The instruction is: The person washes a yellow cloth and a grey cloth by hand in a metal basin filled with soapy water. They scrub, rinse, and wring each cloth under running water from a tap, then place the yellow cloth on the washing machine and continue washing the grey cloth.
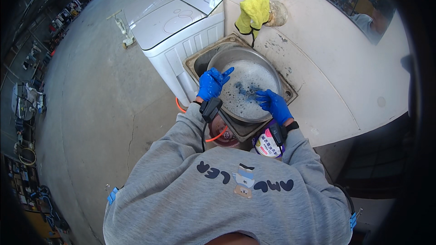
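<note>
A round metal basin (240, 50) rests on a stained metal sink (192, 62), filled with foamy water (247, 71). Something dark blue, perhaps cloth, shows through the suds near the middle. Over the basin's left side is my left hand (212, 83) in a wet blue glove, its index finger stretched out and the others curled; whether it holds anything is not visible. My right hand (272, 103), also blue-gloved, is at the right part of the basin, fingers partly bent at the foam with their tips partly hidden.
A white washing machine (184, 46) adjoins the sink at left. Against the wall, a yellow cloth (253, 12) hangs on a worn cylindrical object (277, 13). Below the sink are a reddish basin (223, 136), an orange hose (218, 137) and a purple-and-white container (267, 144).
</note>
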{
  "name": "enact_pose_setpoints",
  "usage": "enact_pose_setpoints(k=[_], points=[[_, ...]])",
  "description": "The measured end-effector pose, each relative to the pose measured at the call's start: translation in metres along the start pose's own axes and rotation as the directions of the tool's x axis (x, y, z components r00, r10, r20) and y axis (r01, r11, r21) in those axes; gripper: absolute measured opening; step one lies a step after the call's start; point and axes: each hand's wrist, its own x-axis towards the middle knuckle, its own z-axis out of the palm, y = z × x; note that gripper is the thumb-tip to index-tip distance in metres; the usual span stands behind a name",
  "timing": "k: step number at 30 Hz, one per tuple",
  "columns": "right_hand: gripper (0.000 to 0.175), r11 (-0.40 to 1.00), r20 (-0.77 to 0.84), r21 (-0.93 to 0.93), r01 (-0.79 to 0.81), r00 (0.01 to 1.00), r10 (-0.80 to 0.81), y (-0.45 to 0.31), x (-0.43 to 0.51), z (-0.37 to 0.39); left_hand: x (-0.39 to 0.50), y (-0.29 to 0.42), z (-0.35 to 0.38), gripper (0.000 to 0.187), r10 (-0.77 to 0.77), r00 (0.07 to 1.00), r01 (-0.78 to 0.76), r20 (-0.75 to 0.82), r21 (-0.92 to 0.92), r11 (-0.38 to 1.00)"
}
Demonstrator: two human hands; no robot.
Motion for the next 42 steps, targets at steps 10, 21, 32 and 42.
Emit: enact_pose_setpoints(k=[10,21,32,42], points=[[0.039,1.000,-0.007,-0.002,-0.008,1.000,0.008,0.000,0.000,-0.002,0.003,-0.001,-0.002,0.025,-0.010,1.000,0.010,0.020,0.010,1.000],[0.039,1.000,-0.007,0.025,-0.018,1.000,0.018,0.006,0.001,-0.006,0.005,-0.006,-0.008,0.026,-0.006,1.000,0.005,0.027,0.007,1.000],[0.041,0.998,0.002,0.051,-0.024,1.000,0.024,0.008,-0.002,-0.007,0.005,-0.004,0.001,0.062,-0.096,0.975,0.084,0.202,0.067,0.994],[0.041,0.999,-0.002,0.043,-0.023,1.000,0.023,0.011,-0.005,-0.008,0.007,-0.007,0.005,0.055,-0.116,0.984,0.120,0.136,-0.017,0.993]])
